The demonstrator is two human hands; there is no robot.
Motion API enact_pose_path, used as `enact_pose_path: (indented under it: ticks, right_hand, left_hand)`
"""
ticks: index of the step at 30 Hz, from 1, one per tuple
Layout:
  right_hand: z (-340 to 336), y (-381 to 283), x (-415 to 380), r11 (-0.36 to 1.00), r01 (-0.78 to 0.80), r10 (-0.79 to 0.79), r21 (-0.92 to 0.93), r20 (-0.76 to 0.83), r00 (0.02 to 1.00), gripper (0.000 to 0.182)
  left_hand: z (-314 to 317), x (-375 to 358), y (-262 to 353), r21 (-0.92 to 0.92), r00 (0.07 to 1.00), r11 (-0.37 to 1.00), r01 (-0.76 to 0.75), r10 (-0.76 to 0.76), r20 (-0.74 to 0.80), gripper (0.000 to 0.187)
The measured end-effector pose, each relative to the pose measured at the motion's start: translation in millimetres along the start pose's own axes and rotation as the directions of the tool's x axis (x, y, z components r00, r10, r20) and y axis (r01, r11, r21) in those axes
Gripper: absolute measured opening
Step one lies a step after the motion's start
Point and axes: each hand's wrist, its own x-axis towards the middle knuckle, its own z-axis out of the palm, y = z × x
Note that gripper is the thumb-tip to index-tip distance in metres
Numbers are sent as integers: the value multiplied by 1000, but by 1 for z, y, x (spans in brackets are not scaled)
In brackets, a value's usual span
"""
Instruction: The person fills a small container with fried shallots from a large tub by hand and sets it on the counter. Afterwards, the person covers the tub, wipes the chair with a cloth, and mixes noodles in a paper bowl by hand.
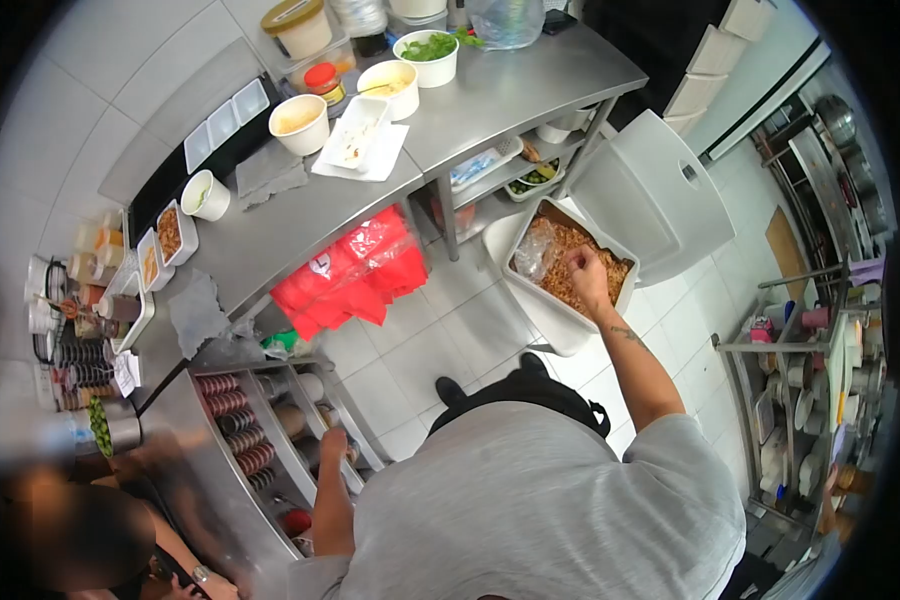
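My right hand (pixel 587 272) is over a white rectangular tub (pixel 625 300) of brown, crumbly food (pixel 560 282). Its fingers are drawn together at the surface of the food; what they hold, if anything, I cannot make out. A clear plastic bag (pixel 536 250) lies on the food at the tub's left side. Behind the tub a large pale grey lid (pixel 660 195) stands raised. My left hand (pixel 334 443) is low at the left, by the front edge of an opened drawer unit (pixel 295 425); its fingers are hard to make out.
A steel counter (pixel 390 205) bears white bowls, including one with green herbs (pixel 430 58). Red bags (pixel 355 270) hang below it. Another person (pixel 95 535) is at the lower left. A loaded rack (pixel 785 370) stands at the right.
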Motion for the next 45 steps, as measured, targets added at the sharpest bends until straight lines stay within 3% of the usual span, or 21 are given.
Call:
enact_pose_path:
  ticks: [1,4,6,7,8,9,12,15,17,20,26,28,31,33,38,43,45]
  right_hand:
    - [-10,17,14,998,52,-52,-40,-4,999,9]
    - [-38,77,64,980,47,-64,-191,-88,994,12]
    - [-67,121,100,952,30,-57,-303,-81,995,17]
    - [-82,142,116,930,31,-60,-365,-67,996,20]
    - [-97,157,132,876,-17,-17,-483,-66,998,27]
    - [-111,169,145,804,-60,22,-592,-70,997,34]
    - [-135,213,173,719,-96,-42,-688,-182,982,45]
    - [-145,222,184,701,-52,48,-711,-27,999,51]
    - [-138,239,195,765,-20,13,-644,-15,1000,47]
    - [-142,234,201,829,95,-113,-551,1,994,39]
    - [-134,150,138,820,319,-386,-476,-46,921,33]
    - [-109,149,101,797,408,-432,-445,50,900,42]
    - [-63,152,38,675,552,-495,-490,253,831,50]
    - [-46,154,6,682,576,-479,-451,321,817,55]
    - [-22,187,-37,726,559,-449,-400,340,827,55]
    - [-27,203,-49,772,527,-385,-355,400,832,61]
    - [-27,208,-52,794,512,-367,-328,411,834,64]
  left_hand:
    - [11,-10,7,-7,1000,1000,12,-12,25,10]
    - [55,-21,32,-54,981,985,-164,158,-112,13]
    - [69,-30,75,372,943,890,-264,319,-93,16]
    - [84,-30,93,54,983,990,-130,136,-119,16]
    - [99,-31,109,-269,995,963,26,-52,-91,15]
    - [106,-39,135,-200,992,980,6,-31,-124,14]
    - [106,-88,251,-22,984,1000,-17,13,-179,12]
    - [138,-98,294,83,993,996,-20,29,-112,18]
    - [150,-119,330,66,994,997,-46,52,-98,24]
    - [156,-131,350,57,987,991,-119,111,116,25]
    - [164,-123,332,82,995,995,-50,43,90,19]
    - [164,-106,333,141,995,988,-64,52,89,17]
    - [167,-78,358,59,982,980,-189,189,-8,19]
    - [164,-64,390,6,954,955,-295,295,-54,21]
    - [168,-19,443,-67,960,958,-280,279,-13,33]
    - [159,39,471,-270,982,945,-186,189,-16,40]
    - [145,51,487,-420,996,906,-59,83,38,43]
